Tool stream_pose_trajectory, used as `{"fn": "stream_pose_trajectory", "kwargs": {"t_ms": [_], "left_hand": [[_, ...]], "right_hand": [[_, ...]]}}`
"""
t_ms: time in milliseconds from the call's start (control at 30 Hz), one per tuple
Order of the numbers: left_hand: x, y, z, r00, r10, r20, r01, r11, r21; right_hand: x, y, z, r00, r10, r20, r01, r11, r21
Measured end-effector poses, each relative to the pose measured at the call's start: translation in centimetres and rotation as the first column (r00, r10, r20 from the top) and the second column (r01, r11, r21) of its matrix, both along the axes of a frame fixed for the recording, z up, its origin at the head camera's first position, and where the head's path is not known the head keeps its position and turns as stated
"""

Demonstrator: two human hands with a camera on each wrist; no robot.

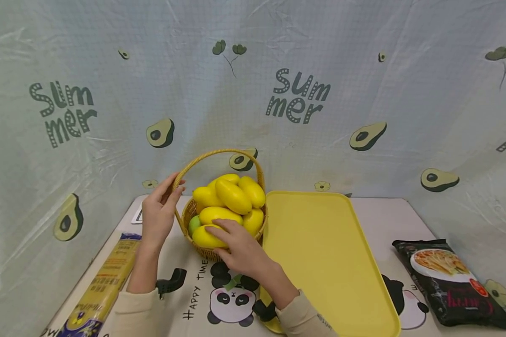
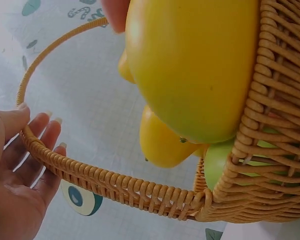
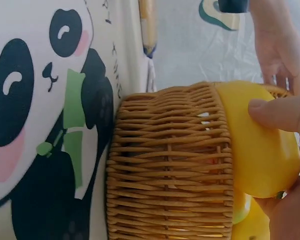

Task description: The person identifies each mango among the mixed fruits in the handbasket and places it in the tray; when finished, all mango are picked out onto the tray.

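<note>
A wicker basket [image 1: 202, 252] piled with yellow mangoes [image 1: 233, 195] stands on the table, its tall arched handle [image 1: 212, 153] upright. My left hand [image 1: 158, 217] holds the handle's left side, thumb on one face and fingers behind it in the left wrist view. Over the basket's front rim, my right hand [image 1: 246, 250] grips the front mango [image 3: 255, 145], thumb on its near side. That mango lies at the rim, on top of the pile. Beside it at the left, a green fruit [image 1: 194, 224] peeks out, and more green shows through the weave in the left wrist view.
A yellow tray [image 1: 320, 252] lies just right of the basket. Farther right rests a black food packet [image 1: 451, 285]. A long yellow packet [image 1: 105, 281] lies at the left, near a white card [image 1: 138, 214]. A printed curtain [image 1: 299, 150] hangs behind the table.
</note>
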State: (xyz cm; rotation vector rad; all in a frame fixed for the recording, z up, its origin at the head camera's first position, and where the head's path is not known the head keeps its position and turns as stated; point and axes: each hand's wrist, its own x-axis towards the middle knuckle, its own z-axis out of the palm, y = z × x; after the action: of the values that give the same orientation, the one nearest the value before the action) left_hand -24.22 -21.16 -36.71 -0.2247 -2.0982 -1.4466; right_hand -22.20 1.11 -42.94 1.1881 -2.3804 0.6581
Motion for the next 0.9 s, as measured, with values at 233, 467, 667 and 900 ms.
{"fn": "stream_pose_trajectory", "kwargs": {"t_ms": [233, 467, 667, 900], "left_hand": [[0.1, 0.3, 0.1, 0.999, 0.047, 0.019, -0.047, 0.999, 0.012], [0.0, 0.1, 0.0, 0.995, 0.103, 0.009, -0.103, 0.995, 0.016], [0.2, -0.1, -0.2, 0.992, 0.126, -0.008, -0.126, 0.992, -0.007], [0.0, 0.3, -0.3, 0.995, 0.100, 0.011, -0.100, 0.995, -0.012]], "right_hand": [[-0.1, 1.6, 1.3, 0.999, 0.029, 0.040, -0.025, 0.994, -0.103], [0.4, 3.6, 2.9, 0.988, 0.044, 0.145, -0.001, 0.959, -0.282], [0.0, 6.1, 4.1, 0.978, 0.081, 0.191, 0.019, 0.882, -0.471], [-2.1, 10.3, 3.3, 0.962, -0.085, 0.261, 0.227, 0.780, -0.583]]}}
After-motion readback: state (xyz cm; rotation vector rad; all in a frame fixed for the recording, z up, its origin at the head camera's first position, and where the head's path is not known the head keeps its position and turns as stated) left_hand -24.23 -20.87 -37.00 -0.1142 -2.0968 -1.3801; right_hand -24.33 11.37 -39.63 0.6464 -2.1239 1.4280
